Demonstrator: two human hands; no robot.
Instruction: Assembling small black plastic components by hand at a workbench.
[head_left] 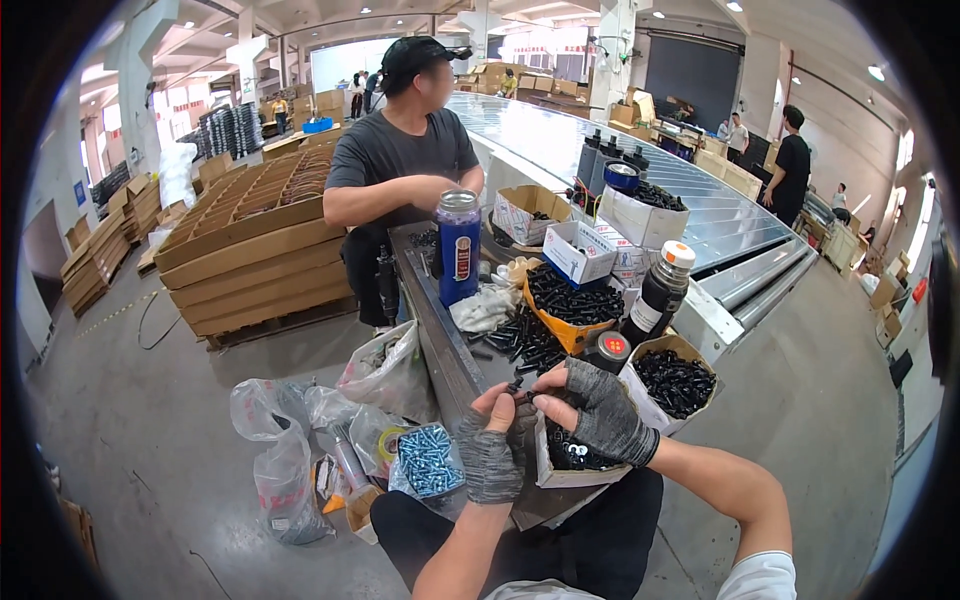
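Observation:
Both my hands wear grey fingerless gloves and meet over the bench's near end. My left hand [492, 462] is closed, pinching a small black bolt-like part [514, 386] that points up between thumb and fingers. My right hand [606, 412] is closed beside it, its thumb and fingertips pressed on a small dark piece too small to name. Under my right hand stands an open box [548, 472] with black parts and a few shiny nut-like pieces. Beyond my hands a heap of black parts [528, 338] lies on the bench, next to an orange-edged carton [572, 335] full of them.
A white carton of black parts [640, 400], a dark bottle [655, 295] and a purple bottle [460, 250] stand close by. Lower left are a box of blue screws [430, 460] and plastic bags [280, 470]. A person [410, 150] sits across the bench; rollers [770, 285] lie right.

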